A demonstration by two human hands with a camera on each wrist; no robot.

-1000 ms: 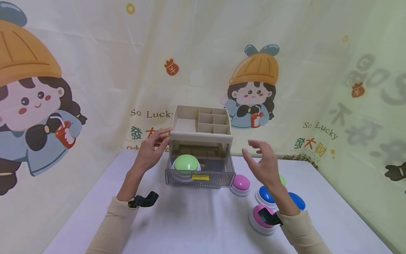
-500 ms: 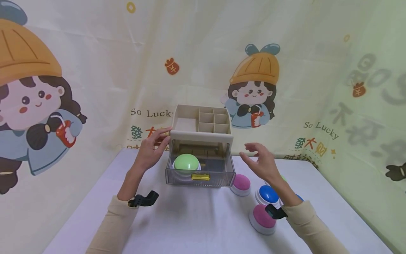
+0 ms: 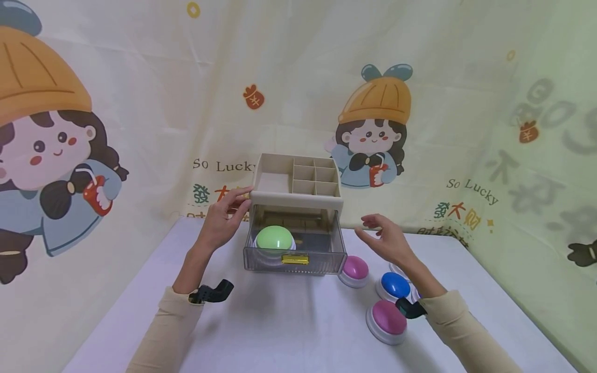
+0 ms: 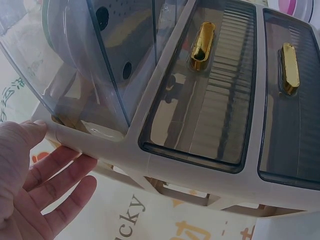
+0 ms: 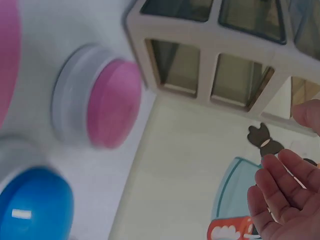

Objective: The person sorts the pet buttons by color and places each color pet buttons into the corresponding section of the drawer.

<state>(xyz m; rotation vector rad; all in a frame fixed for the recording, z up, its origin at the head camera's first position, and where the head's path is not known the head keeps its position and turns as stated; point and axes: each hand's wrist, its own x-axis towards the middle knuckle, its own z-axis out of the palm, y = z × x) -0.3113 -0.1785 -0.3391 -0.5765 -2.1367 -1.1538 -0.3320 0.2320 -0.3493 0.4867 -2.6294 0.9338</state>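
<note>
A beige desktop organizer (image 3: 298, 200) stands in the middle of the table, its clear top drawer (image 3: 322, 263) pulled out. Inside the drawer, on the left, lies a green dome-topped push button (image 3: 274, 238) on a white base. My left hand (image 3: 221, 223) touches the organizer's upper left side; in the left wrist view its thumb (image 4: 35, 129) rests at the frame's edge, with the other fingers fairly straight alongside. Right of the organizer, my right hand (image 3: 386, 239) hovers with fingers loosely bent and nothing in them. The nearest button below is a pink one (image 3: 355, 268).
Another pink button (image 3: 389, 318) and a blue button (image 3: 395, 285) sit on the white table (image 3: 280, 331) at right; more are partly hidden behind my right forearm. Two lower drawers with gold handles (image 4: 202, 45) are closed. A printed curtain (image 3: 298, 62) hangs behind.
My right hand has shifted slightly down, and its forearm has swung right, uncovering more of the blue and front pink buttons. The left hand and drawer stay put.
</note>
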